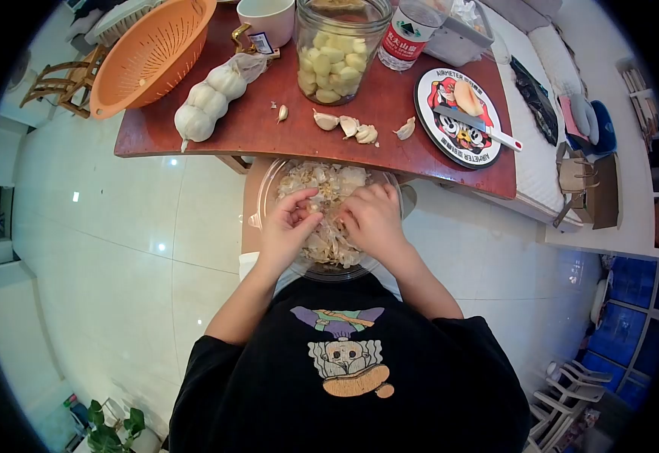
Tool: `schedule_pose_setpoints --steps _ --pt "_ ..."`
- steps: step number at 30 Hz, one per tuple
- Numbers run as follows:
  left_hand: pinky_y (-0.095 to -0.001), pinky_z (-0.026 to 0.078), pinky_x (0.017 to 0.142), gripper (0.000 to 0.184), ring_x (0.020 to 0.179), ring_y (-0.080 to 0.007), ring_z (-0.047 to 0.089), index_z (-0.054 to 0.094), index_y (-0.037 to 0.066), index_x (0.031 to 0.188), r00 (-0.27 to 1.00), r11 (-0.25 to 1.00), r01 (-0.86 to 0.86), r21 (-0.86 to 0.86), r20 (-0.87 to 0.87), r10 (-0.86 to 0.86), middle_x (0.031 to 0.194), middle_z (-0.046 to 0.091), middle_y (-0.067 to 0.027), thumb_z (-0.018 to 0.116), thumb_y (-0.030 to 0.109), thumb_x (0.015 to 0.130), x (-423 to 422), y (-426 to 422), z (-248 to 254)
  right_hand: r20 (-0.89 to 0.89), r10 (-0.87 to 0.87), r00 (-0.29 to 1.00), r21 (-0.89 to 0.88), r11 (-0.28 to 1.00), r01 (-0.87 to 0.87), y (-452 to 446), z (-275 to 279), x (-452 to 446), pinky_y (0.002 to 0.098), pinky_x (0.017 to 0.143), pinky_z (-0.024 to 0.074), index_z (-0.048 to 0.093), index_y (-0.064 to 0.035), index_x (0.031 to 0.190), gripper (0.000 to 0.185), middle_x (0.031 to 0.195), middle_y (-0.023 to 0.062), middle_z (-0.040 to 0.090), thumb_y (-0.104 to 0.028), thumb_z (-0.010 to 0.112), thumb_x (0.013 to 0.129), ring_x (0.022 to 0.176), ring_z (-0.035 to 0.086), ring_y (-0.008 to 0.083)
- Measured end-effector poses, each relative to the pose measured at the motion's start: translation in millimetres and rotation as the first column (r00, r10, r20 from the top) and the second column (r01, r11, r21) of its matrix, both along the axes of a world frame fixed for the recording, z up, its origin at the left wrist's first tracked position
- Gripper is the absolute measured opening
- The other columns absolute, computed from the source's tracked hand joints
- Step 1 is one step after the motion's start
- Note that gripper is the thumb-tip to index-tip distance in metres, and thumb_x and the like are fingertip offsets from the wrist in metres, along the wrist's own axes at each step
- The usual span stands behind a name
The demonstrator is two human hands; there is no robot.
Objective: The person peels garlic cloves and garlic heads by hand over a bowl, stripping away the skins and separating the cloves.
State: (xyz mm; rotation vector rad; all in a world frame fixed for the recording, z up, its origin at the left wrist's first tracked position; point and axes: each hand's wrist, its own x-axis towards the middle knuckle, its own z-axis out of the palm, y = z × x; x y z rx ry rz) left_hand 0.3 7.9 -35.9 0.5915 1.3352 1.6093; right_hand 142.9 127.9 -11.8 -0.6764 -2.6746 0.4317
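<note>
Both hands are over a clear plastic bowl [266, 198] filled with papery garlic skins [333, 245]. My left hand [290, 226] has its fingers curled toward the thumb; whatever is in them is too small to name. Close beside it, my right hand [375, 219] is bent down with its fingertips drawn together, and what they pinch is hidden. On the table edge just beyond lie loose garlic cloves [348, 125], with a single clove [282, 113] to their left and another clove [405, 129] to their right. A glass jar [331, 68] holds peeled cloves.
Whole garlic bulbs in a net [210, 102] lie on the red-brown table [246, 136] near an orange colander [152, 57] and a white mug [267, 21]. At right, a knife [476, 127] rests across a printed plate [450, 140]. Behind stands a water bottle [407, 38].
</note>
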Motion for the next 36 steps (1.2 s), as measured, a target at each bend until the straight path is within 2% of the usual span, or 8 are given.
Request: schedule_pose_setpoints --steps 5,7,14,20,29,31,34,36 --pt "-0.0211 0.051 0.074 0.030 0.081 -0.0078 0.059 0.055 0.000 0.112 0.984 0.996 0.051 -0.070 -0.167 -0.062 0.098 0.061 -0.0039 0.064 -0.003 0.084 1.3 -0.8 -5.9 -0.185 0.011 0.983 -0.193 0.980 -0.047 -0.9 10.0 -5.9 0.0395 0.087 0.0368 0.065 -0.0087 0.087 0.013 0.087 0.0048 0.063 -0.014 0.067 0.076 0.090 0.056 0.0263" --pt "-0.0200 0.050 0.068 0.028 0.075 -0.0062 0.058 0.058 0.001 0.109 0.981 0.998 0.018 -0.068 -0.190 -0.031 0.089 0.061 -0.0018 0.067 -0.002 0.082 4.6 1.1 -4.6 -0.227 0.029 0.974 -0.292 0.951 -0.097 -1.7 21.4 -8.3 0.0393 0.084 0.0389 0.065 -0.0083 0.085 0.012 0.087 0.0053 0.064 -0.015 0.068 0.076 0.088 0.057 0.0264" --pt "-0.0203 0.051 0.067 0.027 0.076 -0.0069 0.061 0.059 0.001 0.106 0.960 0.998 0.009 -0.068 -0.277 -0.027 0.088 0.064 -0.0029 0.068 -0.001 0.081 5.2 1.8 -6.9 -0.317 0.018 0.948 -0.286 0.951 -0.114 0.6 10.1 -11.4 0.0379 0.076 0.0421 0.063 -0.0073 0.076 0.009 0.077 0.0058 0.063 -0.013 0.069 0.072 0.078 0.059 0.0269" --pt "-0.0224 0.050 0.075 0.028 0.081 -0.0088 0.061 0.056 0.001 0.113 0.994 0.994 0.102 0.034 0.031 -0.103 0.099 0.063 -0.0068 0.063 -0.001 0.086 4.2 2.1 1.9 -0.271 -0.055 0.961 -0.286 0.958 -0.026 2.2 5.5 -15.4 0.0379 0.074 0.0416 0.060 -0.0073 0.075 0.010 0.073 0.0064 0.060 -0.011 0.067 0.069 0.075 0.058 0.0277" --pt "-0.0236 0.050 0.077 0.027 0.082 -0.0102 0.058 0.054 0.001 0.119 0.991 0.999 -0.020 0.039 0.135 0.014 0.101 0.059 -0.0047 0.055 0.002 0.092 1.3 2.7 4.2 -0.167 -0.022 0.986 -0.126 0.992 0.001 4.1 -1.8 -6.9 0.0392 0.078 0.0390 0.059 -0.0079 0.076 0.010 0.075 0.0053 0.060 -0.012 0.067 0.071 0.079 0.057 0.0261" --pt "-0.0232 0.050 0.073 0.028 0.082 -0.0099 0.059 0.053 0.001 0.119 0.999 1.000 0.005 0.021 -0.035 -0.004 0.099 0.060 -0.0042 0.056 0.002 0.091 -0.3 3.1 -1.2 -0.131 0.021 0.991 -0.023 0.999 -0.024 5.4 -3.0 -4.7 0.0396 0.080 0.0383 0.060 -0.0079 0.077 0.011 0.077 0.0053 0.061 -0.012 0.068 0.072 0.080 0.056 0.0258" --pt "-0.0231 0.050 0.069 0.028 0.081 -0.0093 0.059 0.054 0.002 0.116 0.959 0.999 0.026 -0.024 -0.281 -0.032 0.096 0.061 -0.0029 0.060 0.002 0.089 -2.0 3.2 -3.8 -0.104 0.000 0.995 -0.101 0.995 -0.011 4.0 8.1 -4.1 0.0387 0.080 0.0401 0.064 -0.0081 0.081 0.010 0.081 0.0057 0.062 -0.013 0.069 0.074 0.085 0.057 0.0255" --pt "-0.0231 0.050 0.068 0.028 0.081 -0.0089 0.059 0.055 0.002 0.113 0.924 0.997 0.049 -0.056 -0.377 -0.066 0.094 0.061 -0.0022 0.063 0.002 0.087 -2.6 1.8 -4.0 -0.224 0.012 0.975 -0.188 0.981 -0.055 2.5 15.1 -6.6 0.0376 0.079 0.0419 0.065 -0.0082 0.083 0.010 0.082 0.0060 0.063 -0.012 0.069 0.074 0.086 0.058 0.0250"
